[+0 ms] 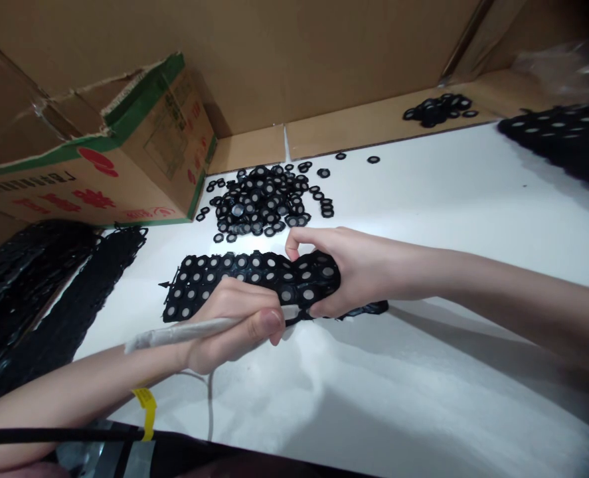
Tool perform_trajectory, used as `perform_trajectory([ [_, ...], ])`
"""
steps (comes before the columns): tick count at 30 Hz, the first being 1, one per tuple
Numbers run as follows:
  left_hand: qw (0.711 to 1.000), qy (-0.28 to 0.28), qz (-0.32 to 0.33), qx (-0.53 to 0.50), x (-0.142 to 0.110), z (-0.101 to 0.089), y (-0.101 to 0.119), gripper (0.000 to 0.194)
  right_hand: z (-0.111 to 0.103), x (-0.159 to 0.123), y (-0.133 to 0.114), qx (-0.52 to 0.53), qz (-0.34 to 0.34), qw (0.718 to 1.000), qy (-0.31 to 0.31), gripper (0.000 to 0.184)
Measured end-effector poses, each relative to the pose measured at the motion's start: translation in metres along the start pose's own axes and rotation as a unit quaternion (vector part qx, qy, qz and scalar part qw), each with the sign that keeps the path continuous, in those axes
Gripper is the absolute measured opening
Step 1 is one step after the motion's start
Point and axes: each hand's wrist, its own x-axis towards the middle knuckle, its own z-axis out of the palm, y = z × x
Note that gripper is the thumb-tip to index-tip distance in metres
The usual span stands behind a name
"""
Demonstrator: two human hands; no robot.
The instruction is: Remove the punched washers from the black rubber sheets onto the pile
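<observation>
A black rubbery sheet (239,264) with rows of round pale discs lies on the white table in front of me. My right hand (356,269) grips its right end between thumb and fingers, and that end is bent upward. In my left hand (237,325) is a thin stick-like tool wrapped in white (174,334), held much like a pen. Its tip meets the sheet's near edge close to my right thumb; the exact contact is too small to make out. Just beyond the sheet sits a heap of small black rings with pale centres (259,199).
An open cardboard box (139,153) with green edges stands at the back left. Dark stacked sheets (25,285) lie at the left. A smaller ring pile (436,109) and another black sheet (563,139) are at the back right. A thin cable (210,405) runs near the front edge.
</observation>
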Motion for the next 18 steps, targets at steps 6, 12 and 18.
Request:
perform_trajectory([
  [6, 1.0, 0.025, 0.017, 0.006, -0.0022, 0.0056, -0.0003, 0.046, -0.0012, 0.0001, -0.002, 0.004, 0.007, 1.0, -0.015, 0.054],
  [12, 1.0, -0.01, -0.004, 0.005, -0.0012, 0.002, 0.0018, 0.04, 0.0005, 0.0006, -0.0007, 0.004, 0.005, 1.0, -0.005, 0.054],
  [18, 0.997, -0.064, -0.042, 0.009, 0.0034, -0.0028, 0.0035, 0.041, 0.0012, 0.0001, 0.0, -0.017, -0.011, 1.0, 0.011, 0.053],
])
